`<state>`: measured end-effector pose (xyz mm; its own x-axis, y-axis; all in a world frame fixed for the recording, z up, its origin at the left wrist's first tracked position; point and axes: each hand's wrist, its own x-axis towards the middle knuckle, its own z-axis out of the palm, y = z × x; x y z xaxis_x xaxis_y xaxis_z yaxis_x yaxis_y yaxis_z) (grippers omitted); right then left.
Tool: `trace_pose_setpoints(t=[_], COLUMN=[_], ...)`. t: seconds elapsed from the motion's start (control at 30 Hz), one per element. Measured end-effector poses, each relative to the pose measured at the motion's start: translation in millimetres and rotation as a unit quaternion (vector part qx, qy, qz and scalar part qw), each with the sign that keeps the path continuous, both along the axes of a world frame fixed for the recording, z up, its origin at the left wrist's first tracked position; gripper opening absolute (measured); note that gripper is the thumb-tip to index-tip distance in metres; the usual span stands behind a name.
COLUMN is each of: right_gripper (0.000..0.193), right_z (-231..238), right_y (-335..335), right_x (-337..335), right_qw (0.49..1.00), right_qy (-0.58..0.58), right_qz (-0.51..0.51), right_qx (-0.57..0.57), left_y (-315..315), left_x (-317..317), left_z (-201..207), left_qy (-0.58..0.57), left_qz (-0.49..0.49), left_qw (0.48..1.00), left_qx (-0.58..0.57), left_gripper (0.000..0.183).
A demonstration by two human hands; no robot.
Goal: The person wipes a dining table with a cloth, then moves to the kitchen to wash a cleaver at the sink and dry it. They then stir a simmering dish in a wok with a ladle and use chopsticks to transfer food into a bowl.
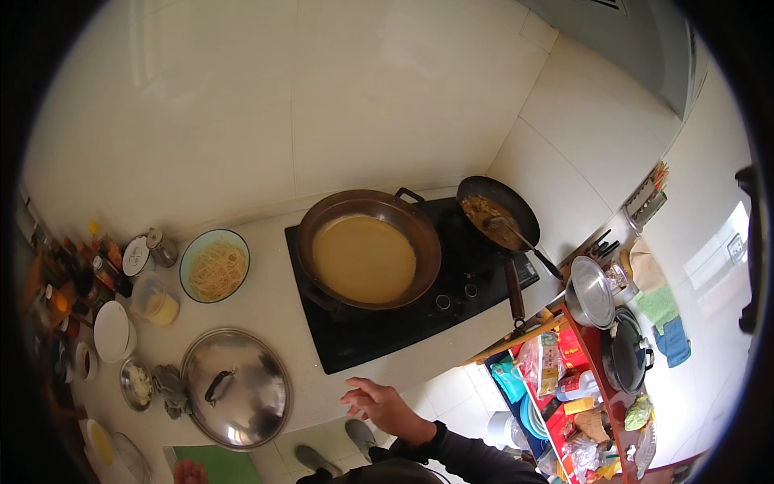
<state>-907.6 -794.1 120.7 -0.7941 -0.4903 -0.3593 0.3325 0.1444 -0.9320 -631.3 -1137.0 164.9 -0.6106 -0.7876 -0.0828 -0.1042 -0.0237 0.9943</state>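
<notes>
My right hand (389, 410) hovers in front of the counter's front edge, its fingers loosely apart and nothing in them. Only the fingertips of my left hand (190, 471) show at the lower edge, near a green mat (242, 461); they look apart and I see nothing in them. Beyond my right hand, a wide brown wok (364, 250) with yellowish liquid stands on the black cooktop (347, 343). A domed steel lid (256, 395) with a black handle lies on the counter between my hands and the wok's left side.
At the cooktop's right, a dark frying pan (496, 211) holds brown food and a ladle (512, 228). Left of the wok sit a bowl of noodles (216, 269), a grey cloth (171, 390) and a small steel bowl (137, 385). A red shelf (592, 363) stands right.
</notes>
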Motion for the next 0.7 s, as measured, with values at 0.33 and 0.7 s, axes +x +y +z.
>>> trace_pose_setpoints(t=[0.33,0.7], right_gripper=[0.043,0.049], right_z=[-20.3,-116.9], right_y=[127.6,316.7], right_x=[52.6,49.8], right_qw=[0.981,0.99], right_qy=[0.054,0.017], right_qz=[-0.165,-0.099], right_qx=[0.088,0.098], left_y=[75.7,123.6], left_x=[-48.4,16.5], left_z=[8.7,-69.1], left_qy=[0.087,0.215], left_qz=[-0.041,-0.028], left_qw=[0.983,0.922], left_qx=[0.155,0.321], left_gripper=[0.045,0.046])
